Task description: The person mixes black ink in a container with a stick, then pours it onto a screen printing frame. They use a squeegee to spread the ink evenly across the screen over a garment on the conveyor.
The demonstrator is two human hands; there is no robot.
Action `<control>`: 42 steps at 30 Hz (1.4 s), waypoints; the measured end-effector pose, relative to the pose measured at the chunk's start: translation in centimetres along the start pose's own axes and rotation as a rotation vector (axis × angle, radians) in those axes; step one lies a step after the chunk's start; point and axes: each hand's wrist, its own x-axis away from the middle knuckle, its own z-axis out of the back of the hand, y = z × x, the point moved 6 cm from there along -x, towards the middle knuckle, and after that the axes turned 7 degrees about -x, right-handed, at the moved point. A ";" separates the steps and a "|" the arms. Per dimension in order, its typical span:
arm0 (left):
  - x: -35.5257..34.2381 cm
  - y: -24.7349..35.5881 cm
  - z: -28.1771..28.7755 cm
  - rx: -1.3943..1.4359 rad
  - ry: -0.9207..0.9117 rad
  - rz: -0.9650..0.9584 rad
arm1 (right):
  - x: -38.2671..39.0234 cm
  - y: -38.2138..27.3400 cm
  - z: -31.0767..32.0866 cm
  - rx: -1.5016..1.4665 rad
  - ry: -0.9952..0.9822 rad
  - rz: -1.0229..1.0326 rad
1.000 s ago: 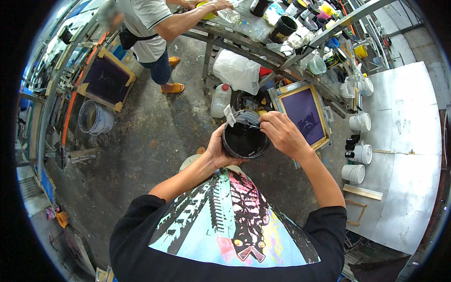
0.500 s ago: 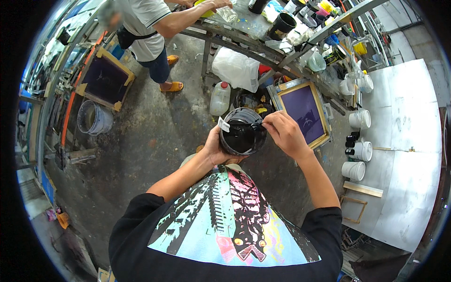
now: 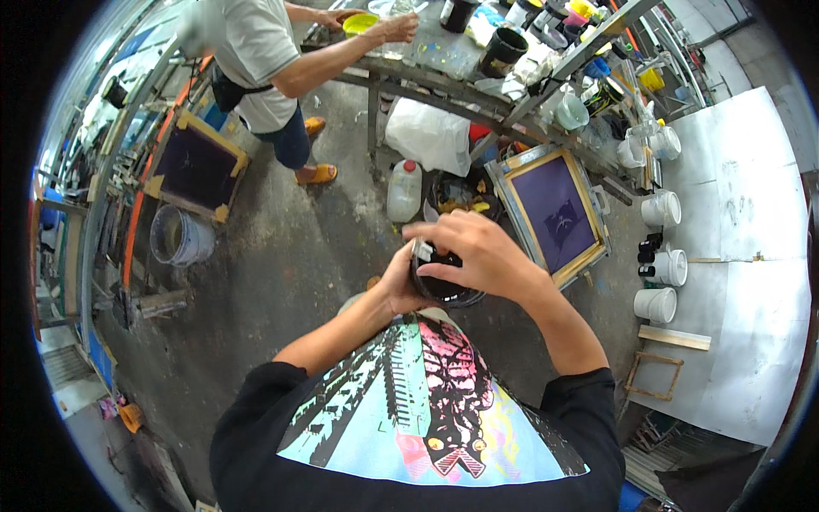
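Note:
My left hand [image 3: 401,280] is closed around the left side of a dark round tub [image 3: 461,300] with glossy black contents, probably ink or paint. Over the tub's mouth reaches my right hand [image 3: 471,247], its thumb and index finger apart and pointing left. A small white piece [image 3: 423,251] shows between those fingers at the left rim. Whether they touch it is unclear, and the right hand hides much of the tub's opening.
A co-worker [image 3: 264,68] stands at the workbench [image 3: 444,53], holding a yellow bowl [image 3: 359,23]. Below the bench are a translucent jug [image 3: 404,192] with a red cap and a framed screen [image 3: 559,213]. White buckets [image 3: 655,305] line the right, and a grey bucket [image 3: 181,235] stands left.
My right hand has left the tub's right rim, where it pinched a thin dark strip, and moved left across the opening. The co-worker's hands have come apart, showing the yellow bowl more fully.

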 end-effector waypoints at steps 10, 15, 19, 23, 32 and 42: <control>0.4 2.3 0.2 0.104 -0.091 -0.175 | 4.3 -2.4 0.8 0.137 0.380 0.123; -0.6 3.0 -0.4 0.268 -0.238 -0.285 | 4.0 -4.0 -2.8 0.221 0.421 0.096; -0.4 2.6 -1.0 0.265 -0.284 -0.147 | 4.1 -4.3 -0.6 0.155 0.474 0.052; -0.3 2.6 -1.0 0.167 -0.114 -0.172 | 5.0 0.6 3.6 0.243 0.621 -0.272; -0.1 0.8 -1.1 0.162 -0.018 -0.159 | 7.7 5.4 1.0 -0.002 0.476 -0.525; 0.3 0.4 -0.3 0.159 0.001 -0.156 | 8.1 4.4 0.5 0.214 0.395 -0.375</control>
